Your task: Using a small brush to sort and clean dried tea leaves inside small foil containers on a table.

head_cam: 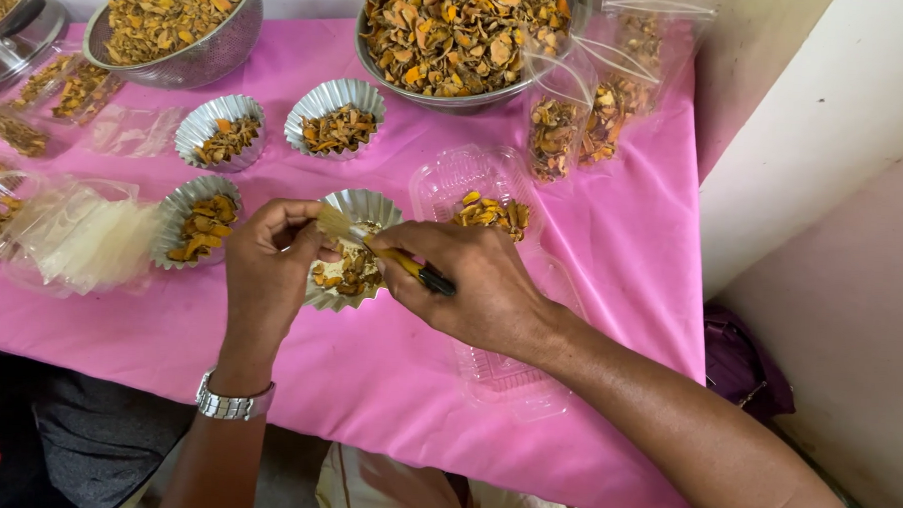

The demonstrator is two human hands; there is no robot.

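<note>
Both hands meet over a foil cup (354, 271) of dried orange chips on the pink counter (387, 372). The left hand (269, 268) pinches its rim, steadying it; the right hand (471, 280) grips a small brush (387, 247), bristles inside.

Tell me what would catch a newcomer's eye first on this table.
The bright pink tablecloth fills the view, with two big metal bowls of orange-brown dried pieces at its far edge. In the middle, the left hand steadies a fluted silver foil cup of the same pieces while the right hand works at it with a yellow-and-black tool. Three more filled foil cups sit beyond and to the left.
</note>
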